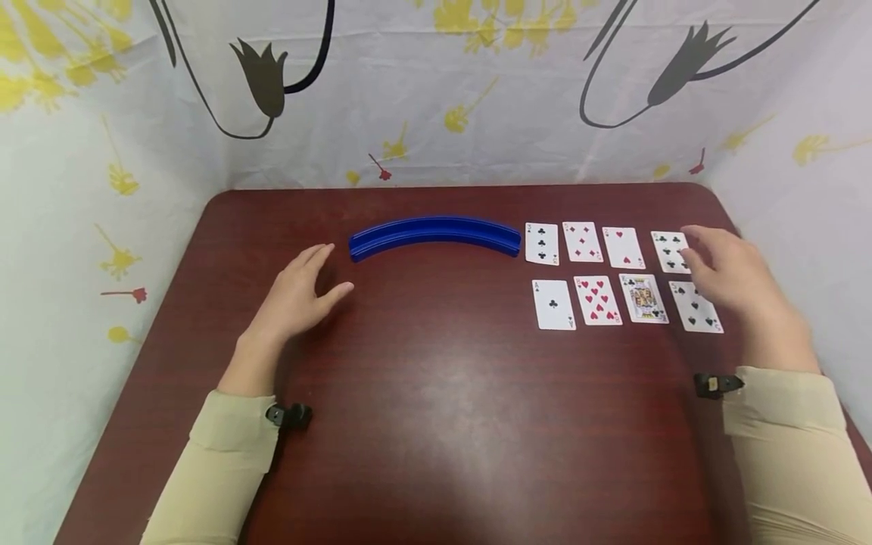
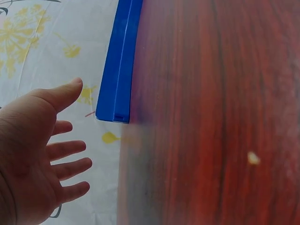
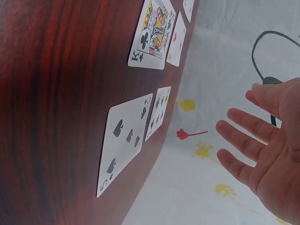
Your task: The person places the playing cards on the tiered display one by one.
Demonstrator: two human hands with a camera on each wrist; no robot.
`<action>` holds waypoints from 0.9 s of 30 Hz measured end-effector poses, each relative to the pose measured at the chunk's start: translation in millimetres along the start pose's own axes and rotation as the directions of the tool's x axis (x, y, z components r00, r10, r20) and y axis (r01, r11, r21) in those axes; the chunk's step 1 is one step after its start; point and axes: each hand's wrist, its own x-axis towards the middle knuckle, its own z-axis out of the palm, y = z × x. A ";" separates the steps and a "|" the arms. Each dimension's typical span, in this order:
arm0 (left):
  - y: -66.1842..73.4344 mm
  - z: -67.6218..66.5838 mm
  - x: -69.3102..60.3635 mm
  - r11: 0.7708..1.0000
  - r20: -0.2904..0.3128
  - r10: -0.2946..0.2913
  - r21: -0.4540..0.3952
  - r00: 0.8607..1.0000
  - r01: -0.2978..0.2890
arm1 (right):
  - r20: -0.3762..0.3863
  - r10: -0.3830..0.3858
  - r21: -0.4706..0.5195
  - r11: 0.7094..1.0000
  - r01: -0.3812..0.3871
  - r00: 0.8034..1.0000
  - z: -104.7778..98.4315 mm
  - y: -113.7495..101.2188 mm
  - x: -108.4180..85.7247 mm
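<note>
My left hand hovers with relaxed, spread fingers just left of a curved blue card holder; in the left wrist view the palm and thumb stand apart from the holder's end. At the right, my right hand hangs over the last column of playing cards, holding nothing. Its fingers overlap the right edge of a clubs card in the head view. Just below lies the five of spades, face up; the right wrist view shows the hand apart from it.
Two rows of face-up cards lie right of the holder, among them the three of clubs, two of hearts, ace of clubs and king of clubs. A patterned cloth encloses the table's back and sides.
</note>
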 end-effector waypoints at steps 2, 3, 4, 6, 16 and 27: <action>-1.7 0.9 0.9 1.000 0.002 0.001 -0.010 1.000 -0.001 | 0.007 0.003 -0.002 1.000 -0.003 1.000 0.2 -0.4 0.5; -2.3 1.4 1.4 1.000 0.001 0.002 -0.013 1.000 -0.002 | 0.008 0.004 -0.004 1.000 -0.004 1.000 0.4 -0.5 0.6; -2.7 1.9 1.7 1.000 0.001 0.003 -0.014 1.000 -0.003 | 0.009 0.004 -0.004 1.000 -0.004 1.000 1.1 -0.3 0.5; -3.4 3.1 2.8 1.000 0.002 0.001 -0.017 1.000 -0.001 | 0.005 0.002 -0.008 1.000 -0.002 1.000 2.3 0.0 0.5; 0.5 7.1 10.9 1.000 0.008 -0.016 -0.018 1.000 0.017 | -0.008 -0.002 -0.022 1.000 0.002 1.000 7.4 2.8 1.2; 1.5 10.3 17.1 0.999 0.006 -0.030 -0.022 1.000 0.030 | 0.011 0.005 -0.028 1.000 -0.005 1.000 6.9 8.8 6.6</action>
